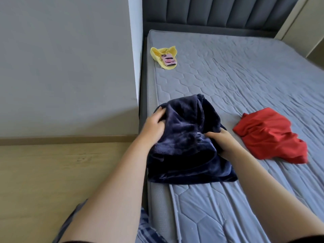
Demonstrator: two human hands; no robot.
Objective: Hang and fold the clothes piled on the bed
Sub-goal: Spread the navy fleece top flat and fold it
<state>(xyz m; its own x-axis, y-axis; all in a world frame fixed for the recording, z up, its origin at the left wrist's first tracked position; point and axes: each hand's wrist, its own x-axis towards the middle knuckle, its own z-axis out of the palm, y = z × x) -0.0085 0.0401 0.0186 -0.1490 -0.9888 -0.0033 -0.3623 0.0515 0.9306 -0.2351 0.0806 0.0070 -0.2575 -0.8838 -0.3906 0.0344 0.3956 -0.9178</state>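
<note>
A dark navy fleece garment (185,137) lies bunched near the left edge of the grey quilted mattress (245,76). My left hand (155,124) grips its upper left part, fingers curled into the fabric. My right hand (222,141) holds its right side, next to a small white tag. A crumpled red garment (270,135) lies on the mattress just right of my right hand, apart from the navy one. A yellow cloth (164,56) lies far off near the top left corner of the bed.
A pink phone (168,60) rests on the yellow cloth. A dark padded headboard (219,11) stands at the far end. A grey wall (66,67) and wooden floor (61,172) lie left of the bed. A thin pale rod (175,204) lies along the near mattress.
</note>
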